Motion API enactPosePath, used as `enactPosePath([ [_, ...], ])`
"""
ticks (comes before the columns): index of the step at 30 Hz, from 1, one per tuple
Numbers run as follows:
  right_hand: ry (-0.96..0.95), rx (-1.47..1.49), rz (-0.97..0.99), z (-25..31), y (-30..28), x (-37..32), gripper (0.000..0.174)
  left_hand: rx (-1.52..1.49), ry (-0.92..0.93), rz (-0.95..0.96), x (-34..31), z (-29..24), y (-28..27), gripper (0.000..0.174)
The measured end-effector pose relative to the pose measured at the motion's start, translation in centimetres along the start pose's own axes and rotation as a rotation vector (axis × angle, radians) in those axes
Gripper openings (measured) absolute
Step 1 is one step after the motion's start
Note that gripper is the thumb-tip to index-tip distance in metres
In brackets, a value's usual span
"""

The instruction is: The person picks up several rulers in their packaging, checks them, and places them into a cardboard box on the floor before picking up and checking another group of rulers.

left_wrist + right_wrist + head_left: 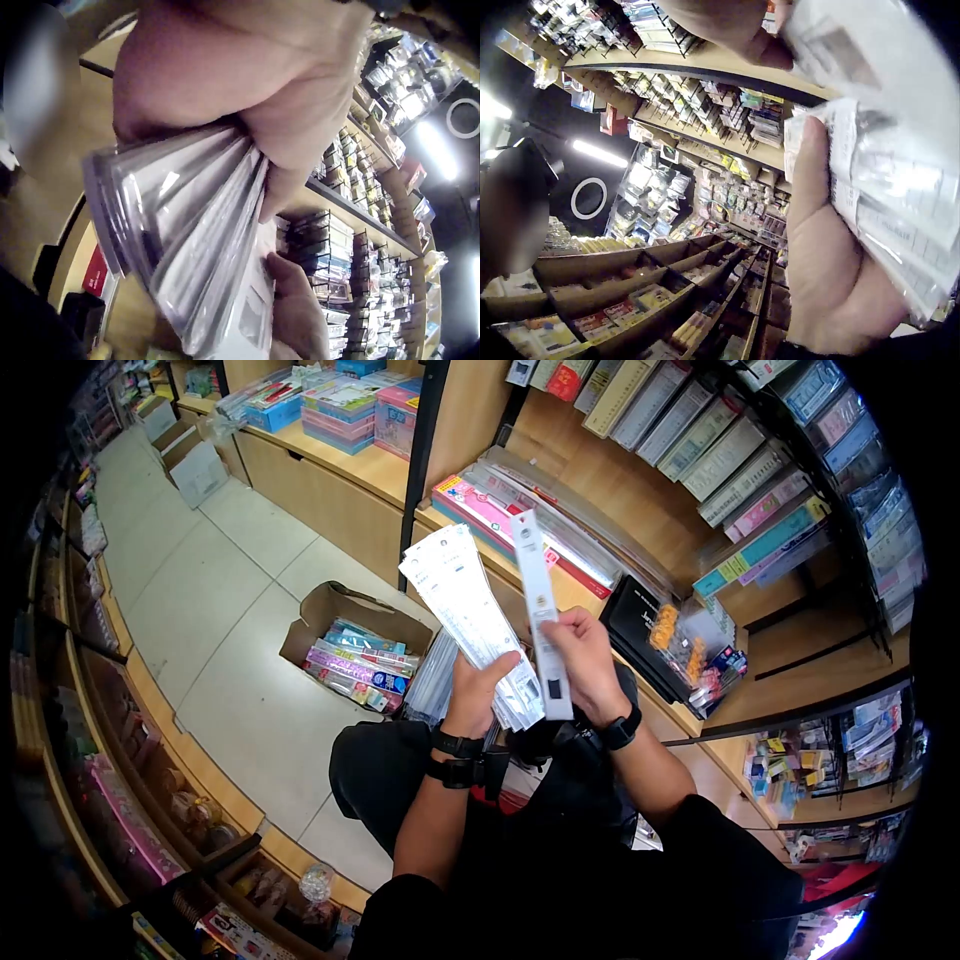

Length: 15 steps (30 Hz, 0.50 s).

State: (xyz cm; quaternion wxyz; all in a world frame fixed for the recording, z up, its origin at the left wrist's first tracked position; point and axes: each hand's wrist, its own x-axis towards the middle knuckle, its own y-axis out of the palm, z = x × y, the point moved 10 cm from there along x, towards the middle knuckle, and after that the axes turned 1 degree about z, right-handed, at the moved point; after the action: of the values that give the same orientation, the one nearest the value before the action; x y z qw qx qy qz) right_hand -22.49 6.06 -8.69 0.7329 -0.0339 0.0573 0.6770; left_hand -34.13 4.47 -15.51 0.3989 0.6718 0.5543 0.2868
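My left hand (474, 696) grips a fanned stack of long, narrow packages (455, 595), white cards in clear plastic, with the thumb across their face. In the left wrist view, the clear blister edges of the stack (199, 255) spread out below the palm. Beside the stack, my right hand (588, 668) pinches one long, slim white package (533, 565) between thumb and fingers. That strip bears small printed marks and a dark patch near its lower end. The right wrist view shows the left hand (829, 262) behind the plastic-wrapped stack.
An open cardboard box (300, 628) of colourful packages stands on the tiled floor (250, 710), near my knees. Ahead, a wooden shelf holds long pink boxes (470, 505) and a black case (635, 625). Hanging packages (690, 420) fill the rack at the right.
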Motion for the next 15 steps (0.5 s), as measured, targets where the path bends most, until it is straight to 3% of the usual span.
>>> enactPosePath([
  [2, -0.049, 0.233, -0.014, 1.7, -0.1, -0.5, 0.012, 0.014, -0.053, -0.013, -0.2, 0.4, -0.1, 0.042],
  [4, -0.074, 0.216, 0.004, 2.3, -0.4, -0.7, 0.016, 0.057, 0.0, 0.004, -0.2, -0.1, 0.4, 0.042],
  [7, -0.343, -0.309, 0.042, 3.3, 0.1, -0.6, 0.019, 0.113, -0.009, 0.045, 0.0, 0.6, 0.6, 0.046],
  [8, -0.179, -0.154, 0.116, 2.0, 1.0, -0.6, 0.014, 0.139, -0.013, 0.056, 0.0, 0.8, 0.7, 0.047],
  [10, -0.136, -0.284, 0.114, 0.9, 1.6, -0.6, 0.014, 0.141, 0.02, 0.048, 0.1, 1.1, 1.0, 0.047],
  [11, -0.284, -0.35, 0.102, 1.5, 2.1, -0.6, 0.021, 0.136, 0.056, 0.037, 0.1, 0.7, 1.2, 0.047],
  [15, -0.312, -0.358, 0.12, 0.8, 1.6, -1.0, 0.023, 0.085, 0.019, 0.049, -0.1, 1.1, 1.3, 0.045],
])
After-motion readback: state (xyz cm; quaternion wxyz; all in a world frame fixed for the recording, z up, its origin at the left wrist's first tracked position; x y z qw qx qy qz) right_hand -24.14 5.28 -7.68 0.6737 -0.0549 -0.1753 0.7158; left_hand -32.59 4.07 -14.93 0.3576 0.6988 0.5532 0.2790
